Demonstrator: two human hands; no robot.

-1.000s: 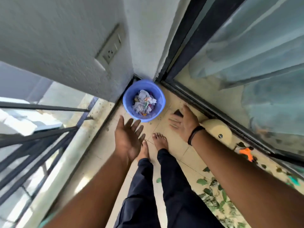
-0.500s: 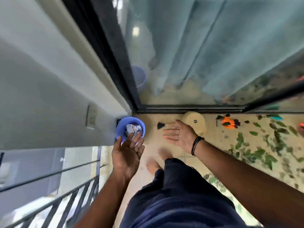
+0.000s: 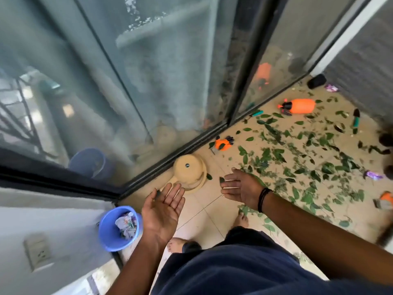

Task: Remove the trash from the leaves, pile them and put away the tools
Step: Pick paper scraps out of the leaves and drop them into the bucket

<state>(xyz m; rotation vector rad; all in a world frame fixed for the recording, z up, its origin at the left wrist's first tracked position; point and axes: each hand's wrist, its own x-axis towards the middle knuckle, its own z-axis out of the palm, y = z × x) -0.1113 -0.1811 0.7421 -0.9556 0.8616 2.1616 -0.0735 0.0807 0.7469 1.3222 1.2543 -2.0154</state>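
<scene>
- At the far left we see a wall socket on the grey wall.
- Next to it, a blue bucket stands in the corner with crumpled trash inside.
- Just right of the bucket we have the left hand, palm up, fingers straight and slightly apart, holding nothing.
- Beyond it, a tan upturned pot rests against the sliding glass door track.
- The right hand, a black band on its wrist, hangs over the tiled floor; its fingers are straight, spread, empty.
- Rightward, green leaves lie scattered across the floor, unpiled.
- Among them we spot orange gloves, an orange sprayer, a green-handled trowel and purple wrappers.
</scene>
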